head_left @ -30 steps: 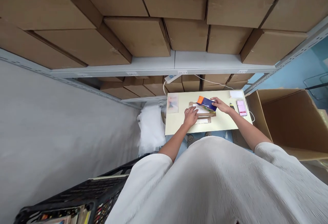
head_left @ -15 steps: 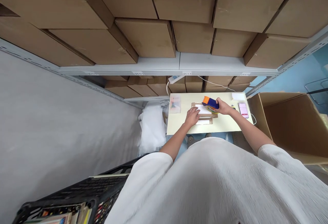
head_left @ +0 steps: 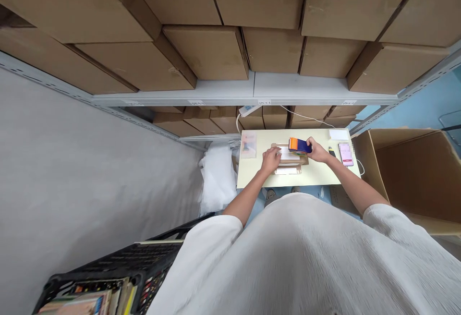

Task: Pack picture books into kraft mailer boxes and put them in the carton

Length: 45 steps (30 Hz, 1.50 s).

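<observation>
My right hand is wrapped around a dark blue and orange tape dispenser, tilted over the right part of a small cardboard box. White paper shows on top of the box, partly covered by my left hand. At the box's left end rests my left hand, its fingers stretched over the top and slightly bent. The box lies on a cream tabletop. Whether the tape touches the box is hidden beneath the dispenser.
A phone, a black and yellow cutter and a white card stack lie to the right. A large open carton stands beyond. Left are white packing sheets and a black crate. Boxes on shelving hang overhead.
The tape dispenser in my right hand has shifted slightly right and turned more level. My left fingers have drawn together somewhat on the box. The whole view has moved slightly.
</observation>
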{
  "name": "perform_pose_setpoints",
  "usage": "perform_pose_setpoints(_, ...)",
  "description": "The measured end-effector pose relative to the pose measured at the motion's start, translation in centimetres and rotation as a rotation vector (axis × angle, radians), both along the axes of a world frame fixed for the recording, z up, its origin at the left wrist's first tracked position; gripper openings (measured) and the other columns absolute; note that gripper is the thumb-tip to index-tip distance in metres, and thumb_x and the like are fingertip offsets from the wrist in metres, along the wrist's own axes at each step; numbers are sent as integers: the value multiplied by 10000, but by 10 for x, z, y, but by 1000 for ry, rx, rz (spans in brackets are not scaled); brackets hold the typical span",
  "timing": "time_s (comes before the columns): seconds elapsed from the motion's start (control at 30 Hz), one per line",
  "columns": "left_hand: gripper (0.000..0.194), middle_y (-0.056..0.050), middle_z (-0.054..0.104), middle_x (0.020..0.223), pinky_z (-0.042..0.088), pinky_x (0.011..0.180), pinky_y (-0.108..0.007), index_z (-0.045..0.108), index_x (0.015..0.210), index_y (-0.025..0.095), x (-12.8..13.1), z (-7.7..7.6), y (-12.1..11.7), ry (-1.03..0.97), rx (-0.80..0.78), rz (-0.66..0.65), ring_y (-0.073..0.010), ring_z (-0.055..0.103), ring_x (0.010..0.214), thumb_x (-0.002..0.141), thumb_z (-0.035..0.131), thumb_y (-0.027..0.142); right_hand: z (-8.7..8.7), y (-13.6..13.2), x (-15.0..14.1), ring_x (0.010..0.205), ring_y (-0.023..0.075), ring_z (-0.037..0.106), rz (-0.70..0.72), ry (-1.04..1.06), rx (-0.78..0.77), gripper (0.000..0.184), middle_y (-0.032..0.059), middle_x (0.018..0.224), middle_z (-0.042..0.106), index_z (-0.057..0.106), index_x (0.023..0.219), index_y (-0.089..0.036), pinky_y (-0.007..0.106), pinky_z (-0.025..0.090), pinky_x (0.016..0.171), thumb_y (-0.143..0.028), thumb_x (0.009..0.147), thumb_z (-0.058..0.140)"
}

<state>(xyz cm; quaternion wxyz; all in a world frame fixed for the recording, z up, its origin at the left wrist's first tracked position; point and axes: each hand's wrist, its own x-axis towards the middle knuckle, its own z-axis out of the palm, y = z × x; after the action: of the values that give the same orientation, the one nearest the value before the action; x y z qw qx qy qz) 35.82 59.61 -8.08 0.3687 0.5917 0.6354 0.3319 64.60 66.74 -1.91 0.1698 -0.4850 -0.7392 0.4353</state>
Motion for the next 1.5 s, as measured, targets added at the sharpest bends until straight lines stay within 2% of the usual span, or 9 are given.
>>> perform_pose_setpoints(0.1, 226, -124, 829, 1251, 602, 1041, -459, 766, 1212, 231, 7, 20, 18, -358, -137, 173, -287, 801, 1098, 1021, 685, 322, -1, -1, 3, 823, 195, 473, 6, 31, -10, 500, -34, 924, 547, 337, 997, -304, 312, 430, 738, -411, 713, 734)
perform_pose_setpoints(0.17, 255, -119, 850, 1154, 619, 921, -405, 729, 1215, 222, 12, 32, 28, -523, -264, 213, -260, 817, 993, 996, 747, 352, 0, -2, 2, 818, 196, 473, 3, 49, -13, 489, -34, 921, 539, 339, 993, -303, 316, 429, 737, -405, 706, 721)
perform_pose_setpoints(0.27, 326, -112, 854, 1062, 604, 840, -361, 704, 1156, 218, 19, 43, 37, -620, -364, 244, -241, 819, 922, 899, 877, 320, 1, -3, 0, 814, 196, 479, 1, 71, -15, 482, -32, 924, 541, 346, 992, -302, 319, 431, 735, -404, 700, 715)
perform_pose_setpoints(0.37, 410, -85, 831, 922, 599, 801, -360, 694, 1093, 214, 24, 46, 40, -653, -399, 265, -241, 807, 853, 793, 966, 278, 2, -4, -1, 814, 196, 484, 1, 80, -10, 479, -28, 931, 559, 351, 994, -300, 317, 433, 735, -395, 698, 716)
perform_pose_setpoints(0.6, 510, 29, 747, 703, 576, 798, -330, 614, 1060, 244, 15, 39, 36, -648, -298, 308, -195, 759, 743, 701, 966, 155, 12, -2, -6, 780, 197, 473, 74, -71, 54, 456, -21, 930, 585, 361, 1001, -295, 311, 389, 710, -370, 696, 692)
perform_pose_setpoints(0.93, 603, 83, 694, 692, 549, 744, -293, 437, 1044, 290, -21, 20, 26, -674, -243, 373, -177, 744, 705, 696, 923, 209, 45, 3, -39, 846, 226, 521, 329, -260, 104, 438, 33, 1018, 618, 385, 1048, -287, 310, 388, 722, -251, 720, 674)
perform_pose_setpoints(1.1, 611, 69, 718, 733, 542, 751, -288, 395, 1039, 297, -27, 12, 20, -680, -229, 439, -182, 759, 750, 689, 877, 160, 54, 0, -51, 862, 241, 533, 362, -334, 106, 441, 49, 1033, 627, 402, 1074, -288, 314, 379, 701, -231, 732, 674)
perform_pose_setpoints(1.27, 599, 76, 735, 751, 533, 773, -273, 378, 1046, 299, -31, 8, 17, -686, -204, 442, -152, 735, 724, 700, 829, 111, 62, -2, -57, 848, 239, 535, 399, -345, 103, 434, 47, 1042, 640, 417, 1094, -291, 322, 391, 719, -253, 753, 683)
perform_pose_setpoints(1.5, 586, 95, 681, 702, 512, 722, -251, 334, 991, 300, -55, 1, 19, -727, -175, 506, -145, 717, 689, 683, 783, 86, 69, 0, -46, 842, 239, 538, 399, -411, 121, 454, 44, 1013, 623, 426, 1097, -284, 315, 374, 712, -231, 747, 710)
